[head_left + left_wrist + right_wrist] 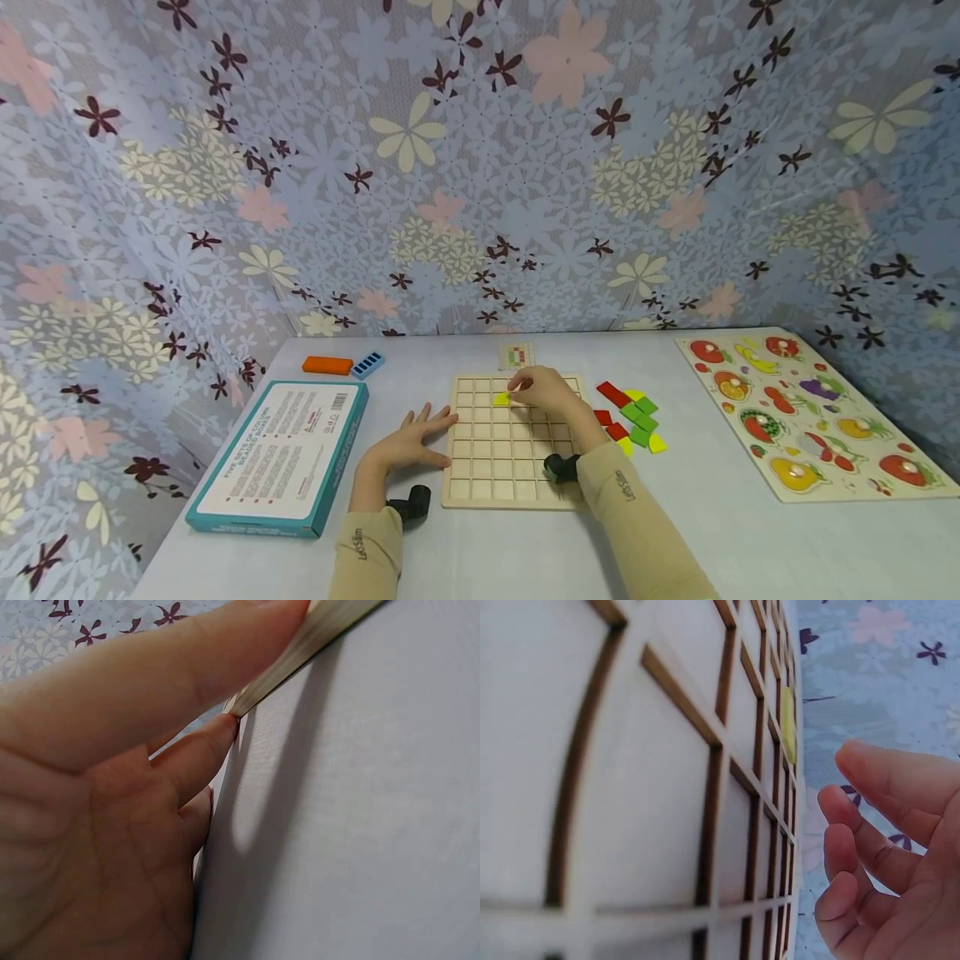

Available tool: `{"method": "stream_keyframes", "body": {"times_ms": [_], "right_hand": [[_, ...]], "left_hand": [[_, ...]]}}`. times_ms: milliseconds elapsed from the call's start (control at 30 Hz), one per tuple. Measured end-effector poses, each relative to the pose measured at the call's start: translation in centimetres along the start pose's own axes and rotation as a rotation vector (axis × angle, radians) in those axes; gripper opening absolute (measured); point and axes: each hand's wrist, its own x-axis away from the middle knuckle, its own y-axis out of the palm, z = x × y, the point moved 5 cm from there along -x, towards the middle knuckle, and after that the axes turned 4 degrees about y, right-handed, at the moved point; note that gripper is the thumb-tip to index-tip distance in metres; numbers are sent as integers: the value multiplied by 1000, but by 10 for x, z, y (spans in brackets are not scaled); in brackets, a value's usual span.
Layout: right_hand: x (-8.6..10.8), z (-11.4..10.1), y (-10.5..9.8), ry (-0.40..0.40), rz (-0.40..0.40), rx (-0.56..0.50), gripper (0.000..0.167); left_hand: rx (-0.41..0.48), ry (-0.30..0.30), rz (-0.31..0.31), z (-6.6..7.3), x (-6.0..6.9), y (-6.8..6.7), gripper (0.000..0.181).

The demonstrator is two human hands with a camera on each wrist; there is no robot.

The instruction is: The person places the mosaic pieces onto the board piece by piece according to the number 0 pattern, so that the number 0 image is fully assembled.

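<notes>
A wooden grid board (pixel 471 450) lies flat on the table. One yellow tile (pixel 501 399) sits in a cell toward the board's far side; the right wrist view also shows this yellow tile (pixel 788 724). Just right of it, above the board, is my right hand (pixel 543 390), fingers loosely bent and nothing seen between them. My left hand (pixel 408 439) has its fingers spread, and its thumb and fingertips touch the board's left edge. Right of the board lie loose red, green and yellow tiles (pixel 628 417), several of each.
Behind the board is a small pattern card (pixel 516 356). At left lies a teal-edged box (pixel 277 458), with an orange block (pixel 327 365) and a blue slotted piece (pixel 368 364) behind it. A fruit puzzle board (pixel 810 417) lies at right. Floral cloth (pixel 480 167) hangs behind the table.
</notes>
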Motion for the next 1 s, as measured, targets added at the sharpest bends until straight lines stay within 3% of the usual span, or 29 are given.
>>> {"method": "stream_keyframes", "body": {"times_ms": [600,1000], "right_hand": [[28,27,-24,-4,48,-95,20],[44,44,-39,40,69,-157,26]], "left_hand": [[7,-15,-4,-1,0,1,81],[15,-19,9,-2,-1,1,81]]}}
